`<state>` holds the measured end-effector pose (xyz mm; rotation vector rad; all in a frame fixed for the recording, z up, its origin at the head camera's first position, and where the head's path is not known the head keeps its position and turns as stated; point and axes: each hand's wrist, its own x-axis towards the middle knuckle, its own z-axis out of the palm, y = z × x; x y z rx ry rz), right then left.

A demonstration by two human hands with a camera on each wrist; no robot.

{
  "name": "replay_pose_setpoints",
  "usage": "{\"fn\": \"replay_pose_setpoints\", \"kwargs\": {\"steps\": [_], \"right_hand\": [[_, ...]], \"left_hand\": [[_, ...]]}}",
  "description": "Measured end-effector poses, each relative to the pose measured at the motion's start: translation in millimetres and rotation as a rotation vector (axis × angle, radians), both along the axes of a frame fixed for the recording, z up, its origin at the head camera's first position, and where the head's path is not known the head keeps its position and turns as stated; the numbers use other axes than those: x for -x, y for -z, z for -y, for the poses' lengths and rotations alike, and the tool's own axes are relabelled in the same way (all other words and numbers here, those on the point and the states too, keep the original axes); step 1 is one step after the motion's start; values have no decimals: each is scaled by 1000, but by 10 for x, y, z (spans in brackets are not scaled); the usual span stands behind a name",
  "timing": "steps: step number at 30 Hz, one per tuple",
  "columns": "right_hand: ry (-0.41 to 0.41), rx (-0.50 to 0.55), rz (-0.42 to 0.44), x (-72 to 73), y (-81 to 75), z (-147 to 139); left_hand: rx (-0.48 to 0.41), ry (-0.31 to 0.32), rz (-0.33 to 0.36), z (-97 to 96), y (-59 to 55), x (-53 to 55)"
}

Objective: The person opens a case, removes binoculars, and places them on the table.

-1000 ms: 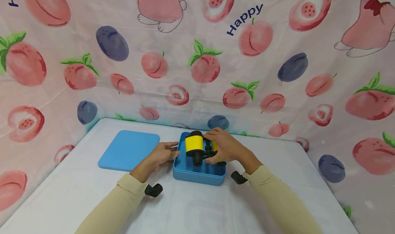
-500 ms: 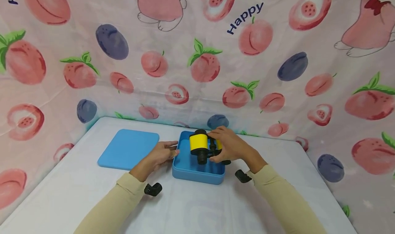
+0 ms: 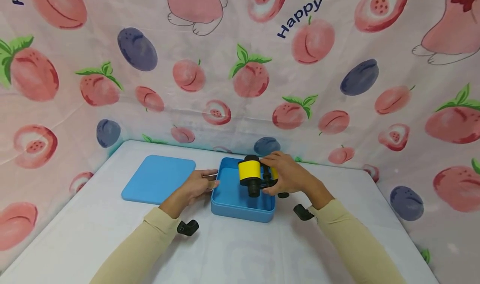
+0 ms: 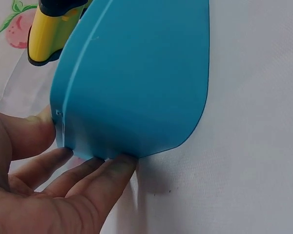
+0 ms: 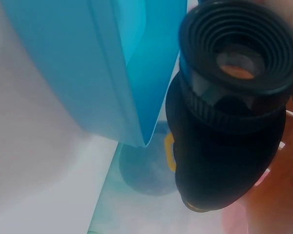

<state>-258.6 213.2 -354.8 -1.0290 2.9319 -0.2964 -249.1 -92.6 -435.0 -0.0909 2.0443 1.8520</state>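
Observation:
Black-and-yellow binoculars (image 3: 249, 170) hang tilted over the right part of a blue open box (image 3: 243, 214). My right hand (image 3: 290, 173) grips their right barrel from above, thumb at the near side and fingers at the far side. A black eyepiece (image 5: 239, 73) fills much of the right wrist view, beside the box wall. My left hand (image 3: 196, 186) touches the box's left side. In the left wrist view its thumb (image 4: 34, 134) lies by the rim, and its fairly straight fingers (image 4: 110, 178) rest against the outer wall.
A flat blue lid (image 3: 159, 179) lies on the white table (image 3: 240, 255) left of the box. Behind the table hangs a fruit-print cloth (image 3: 232, 80). A black wrist device (image 3: 187, 227) shows at the left cuff, another (image 3: 303, 212) at the right.
My right hand has carried the binoculars to the right, from the middle of the box to its right side, baring more of the box floor. My left hand has stayed against the box.

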Motion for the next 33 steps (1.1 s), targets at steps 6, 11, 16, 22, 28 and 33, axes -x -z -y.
{"fn": "replay_pose_setpoints", "kwargs": {"steps": [6,11,16,22,28,33], "right_hand": [[12,1,5,-15,-2,-43],[10,7,6,-21,6,-92],[15,29,12,-33,-17,-139],[36,16,11,-30,-7,-202],[39,20,-6,-42,-5,-260],[42,15,-14,-33,6,-303]], "left_hand": [[0,3,-3,0,8,-7],[-1,10,-1,-3,13,-10],[-16,10,4,-1,-4,-16],[-10,4,12,-6,5,-4],[-16,15,2,-8,7,-7],[-21,21,1,7,-3,-11]]}}
